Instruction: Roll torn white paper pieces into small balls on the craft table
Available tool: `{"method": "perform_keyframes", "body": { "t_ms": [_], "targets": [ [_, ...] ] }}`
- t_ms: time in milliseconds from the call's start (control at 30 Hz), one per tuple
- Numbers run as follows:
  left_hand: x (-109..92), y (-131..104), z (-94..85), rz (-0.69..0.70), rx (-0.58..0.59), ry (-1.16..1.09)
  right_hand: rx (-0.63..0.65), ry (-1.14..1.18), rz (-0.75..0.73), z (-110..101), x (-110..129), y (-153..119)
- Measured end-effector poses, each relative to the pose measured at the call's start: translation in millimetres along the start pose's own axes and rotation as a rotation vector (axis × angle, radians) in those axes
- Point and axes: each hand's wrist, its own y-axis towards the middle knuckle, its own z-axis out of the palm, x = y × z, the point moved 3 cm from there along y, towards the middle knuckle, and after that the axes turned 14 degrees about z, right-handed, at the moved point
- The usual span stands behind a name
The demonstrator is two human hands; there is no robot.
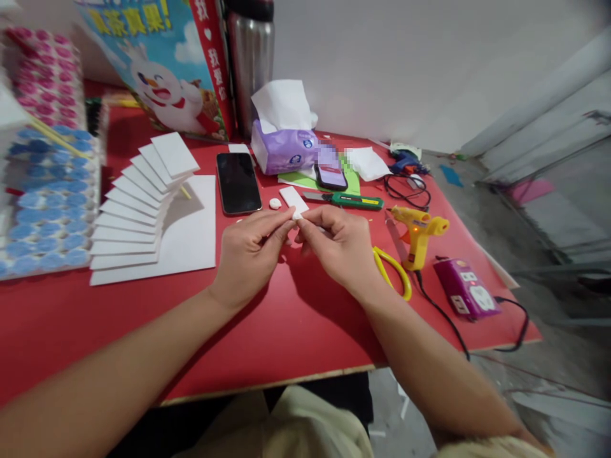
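My left hand (255,245) and my right hand (337,238) meet over the middle of the red table. Both are closed, thumbs and forefingers pinching one small white piece (297,215) between them. Its kind is too small to make out. Just behind the fingertips lies a white rectangular strip (293,198), and left of it a small round white piece (275,203). A green utility knife (353,200) with its blade out rests behind my right hand. Beside my right wrist is a yellow-handled tool (394,273), partly hidden by the arm.
Left stands a fanned stair of white boards (138,197) on a white base; near it lies a black phone (238,182). A purple tissue pack (286,147) and steel bottle (251,63) are behind. Right are a yellow glue gun (419,235) and a corded purple power strip (465,287).
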Motion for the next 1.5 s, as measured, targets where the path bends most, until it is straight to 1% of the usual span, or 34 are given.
{"method": "perform_keyframes", "body": {
  "t_ms": [67, 133, 200, 233, 300, 367, 467, 633, 867, 967, 1100, 1167, 1233, 1300, 1400, 1467, 1500],
  "targets": [
    [2, 2, -1.3, -0.088, 0.001, -0.078, 0.044, -0.021, -0.003, -4, -2, 4],
    [6, 5, -2.8, -0.251, 0.019, -0.192, 0.106, -0.051, -0.021, -8, -4, 7],
    [10, 7, -2.7, -0.401, 0.093, -0.317, 0.161, -0.057, -0.043, -11, -6, 9],
    [12, 8, -2.5, -0.442, 0.133, -0.364, 0.180, -0.056, -0.052, -12, -6, 10],
    [13, 8, -2.3, -0.473, 0.193, -0.421, 0.200, -0.060, -0.062, -14, -7, 11],
    [14, 8, -2.3, -0.473, 0.212, -0.432, 0.200, -0.080, -0.059, -14, -8, 11],
    [11, 8, -1.9, -0.461, 0.201, -0.408, 0.182, -0.109, -0.032, -14, -8, 10],
    [3, 11, -1.5, -0.386, 0.194, -0.329, 0.144, -0.156, 0.014, -10, -7, 9],
    [8, 8, 0.0, -0.366, 0.225, -0.243, 0.165, -0.120, 0.202, -3, -13, 11],
    [8, 7, 0.2, -0.345, 0.217, -0.228, 0.146, -0.094, 0.165, -4, -13, 10],
    [6, 7, -0.3, -0.290, 0.194, -0.189, 0.088, -0.175, 0.053, -6, -7, 6],
    [6, 8, -1.0, -0.248, 0.187, -0.143, 0.090, -0.156, 0.043, -6, -4, 5],
    [8, 10, -1.9, -0.217, 0.181, -0.132, 0.152, -0.017, 0.118, -7, -4, 6],
    [11, 11, -3.5, -0.204, 0.168, -0.171, 0.273, 0.222, 0.283, -7, -6, 10],
    [14, 13, -6.7, -0.176, 0.164, -0.210, 0.556, 0.567, 0.599, -3, -11, 16],
    [13, 15, -8.3, -0.142, 0.179, -0.190, 0.740, 0.701, 0.765, 1, -13, 16],
    [12, 16, -8.6, -0.126, 0.191, -0.182, 0.802, 0.743, 0.821, 2, -14, 16]
  ]
}}
